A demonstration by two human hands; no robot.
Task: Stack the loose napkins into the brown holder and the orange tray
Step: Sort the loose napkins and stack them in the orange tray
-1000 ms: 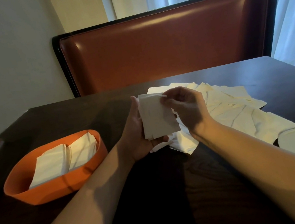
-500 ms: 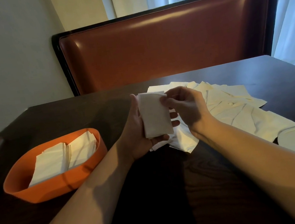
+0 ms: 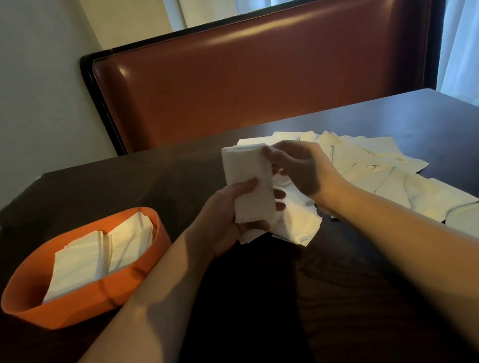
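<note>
The left hand [image 3: 225, 217] is gripping a small stack of napkins [image 3: 249, 183], thumb on front, stack standing tall w/ its long side going up and down. The right hand [image 3: 301, 169] is pinching the stack's top right edge. The orange tray [image 3: 65, 310] is sitting to the left of both hands, so the left hand is nearer to it. It is holding two rows of napkins already (room left, I think). Farther back, loose napkins [image 3: 378, 168] are lying spread on the table [image 3: 169, 175], right behind the right hand. No brown holder in view.
</note>
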